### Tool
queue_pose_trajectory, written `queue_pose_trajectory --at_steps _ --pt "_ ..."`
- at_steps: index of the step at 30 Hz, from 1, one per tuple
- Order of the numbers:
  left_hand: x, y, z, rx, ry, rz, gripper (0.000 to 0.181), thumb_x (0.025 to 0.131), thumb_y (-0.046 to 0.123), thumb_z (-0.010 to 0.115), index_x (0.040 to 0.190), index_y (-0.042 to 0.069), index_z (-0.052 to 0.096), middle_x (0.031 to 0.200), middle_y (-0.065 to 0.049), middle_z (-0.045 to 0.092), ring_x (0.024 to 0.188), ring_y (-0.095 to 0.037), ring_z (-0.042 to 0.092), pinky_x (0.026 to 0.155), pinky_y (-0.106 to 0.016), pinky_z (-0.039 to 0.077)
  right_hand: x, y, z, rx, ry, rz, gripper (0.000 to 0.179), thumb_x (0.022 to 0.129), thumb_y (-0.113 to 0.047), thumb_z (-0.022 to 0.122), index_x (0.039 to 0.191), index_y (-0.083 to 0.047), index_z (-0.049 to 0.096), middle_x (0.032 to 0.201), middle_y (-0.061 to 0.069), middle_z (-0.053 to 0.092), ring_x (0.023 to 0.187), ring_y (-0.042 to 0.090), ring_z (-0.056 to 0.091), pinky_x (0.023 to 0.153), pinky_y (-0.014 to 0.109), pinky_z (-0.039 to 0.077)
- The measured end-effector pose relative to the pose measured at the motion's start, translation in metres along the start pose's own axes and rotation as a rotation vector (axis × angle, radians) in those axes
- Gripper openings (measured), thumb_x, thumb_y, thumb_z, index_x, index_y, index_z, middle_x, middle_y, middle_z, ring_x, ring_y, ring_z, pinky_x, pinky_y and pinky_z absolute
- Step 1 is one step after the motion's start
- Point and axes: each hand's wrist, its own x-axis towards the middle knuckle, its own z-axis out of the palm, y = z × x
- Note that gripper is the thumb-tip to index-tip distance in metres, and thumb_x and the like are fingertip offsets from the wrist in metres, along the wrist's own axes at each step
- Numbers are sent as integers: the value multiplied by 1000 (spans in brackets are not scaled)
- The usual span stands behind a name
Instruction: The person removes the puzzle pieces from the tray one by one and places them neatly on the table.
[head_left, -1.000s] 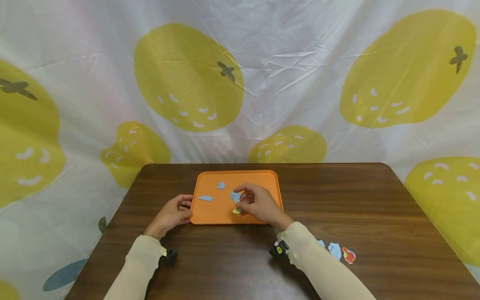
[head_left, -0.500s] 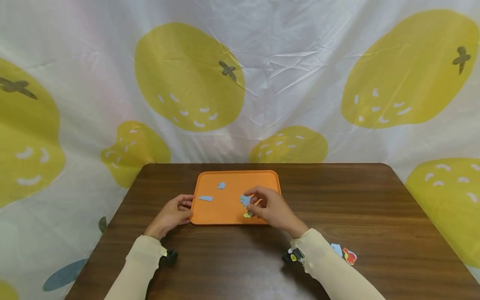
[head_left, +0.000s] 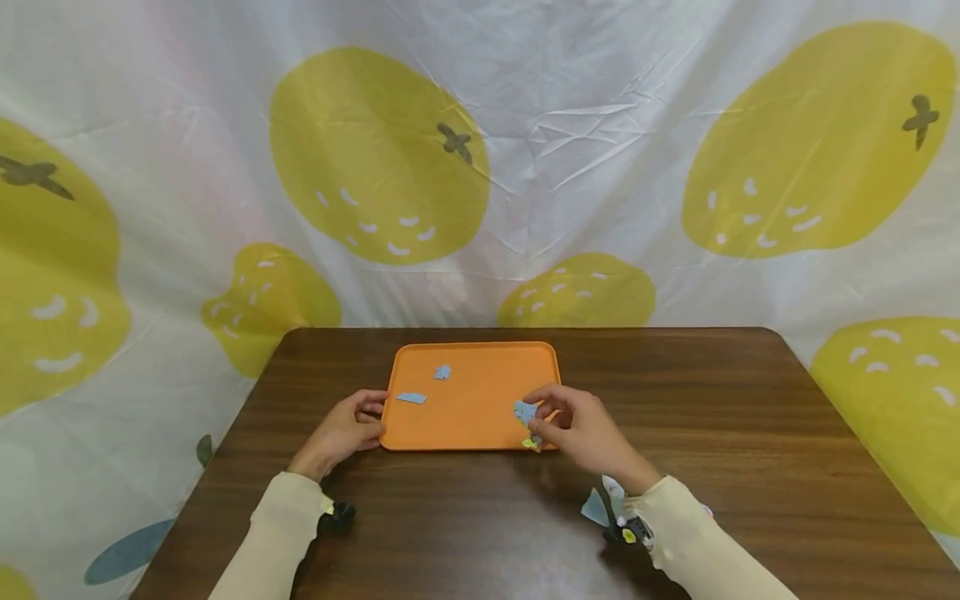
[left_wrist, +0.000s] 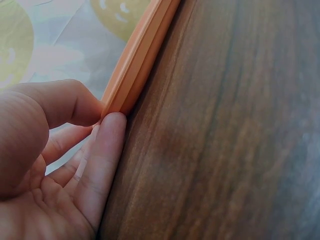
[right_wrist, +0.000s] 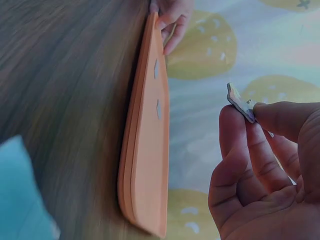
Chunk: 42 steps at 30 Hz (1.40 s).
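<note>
In the head view, an orange tray [head_left: 472, 400] lies on the table. My left hand [head_left: 339, 433] pinches its left rim; the left wrist view has the thumb and a finger [left_wrist: 111, 132] right at the edge. Two light blue pieces rest on the tray, one ragged piece [head_left: 442, 372] and one long piece [head_left: 411, 398]. Over the tray's right front corner, my right hand [head_left: 588, 429] pinches a small flat cardboard piece [head_left: 524, 412], light blue with yellow at its lower end. The right wrist view shows that cardboard piece [right_wrist: 241, 103] nearly edge-on, between thumb and fingers.
Light blue pieces [head_left: 595, 507] lie on the brown wooden table [head_left: 465, 533] by my right wrist, partly hidden by it. A camera [head_left: 341, 515] sits at my left wrist. Behind the table hangs a white cloth [head_left: 540, 183] printed with yellow fruit.
My right hand has moved right and nearer with the cardboard piece, from mid-tray to the right front corner. My left hand stays on the rim. The forearm now covers different table pieces.
</note>
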Motion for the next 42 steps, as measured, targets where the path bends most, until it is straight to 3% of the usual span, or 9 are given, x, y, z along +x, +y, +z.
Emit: queue_pose_trajectory --at_steps 5,9,17,21,42 --pt "-1 -1 -2 3 0 6 58 88 0 66 143 12 50 126 -17 51 96 -22 60 76 -36 60 -11 4 -12 -31 0 -25 27 91 -5 69 118 -7 65 89 17 69 61 23 68 58 37 59" --pt "1 -2 -2 4 -1 -4 58 88 0 66 142 16 51 126 -15 52 97 -22 61 78 -35 60 -20 20 -23 -52 5 -54 26 91 -12 71 116 -14 66 86 10 70 64 28 69 57 41 58" --pt "1 -1 -3 1 9 -19 58 88 0 67 141 17 52 125 -14 53 97 -23 61 77 -36 60 -41 23 -42 -64 13 4 23 91 -11 71 113 -13 66 87 10 69 69 27 71 59 34 59" --pt "0 -1 -2 -7 -1 -11 59 88 -1 66 142 16 51 126 -15 52 98 -23 61 78 -36 60 -52 26 -52 -16 26 53 23 91 -12 72 112 -10 64 87 14 67 69 26 72 62 39 61" --pt "2 -1 0 -3 6 -5 59 86 0 67 142 13 51 125 -16 52 95 -21 61 76 -35 60 -107 52 -90 -92 101 100 23 92 -12 70 112 -5 61 86 13 68 66 22 71 60 38 59"
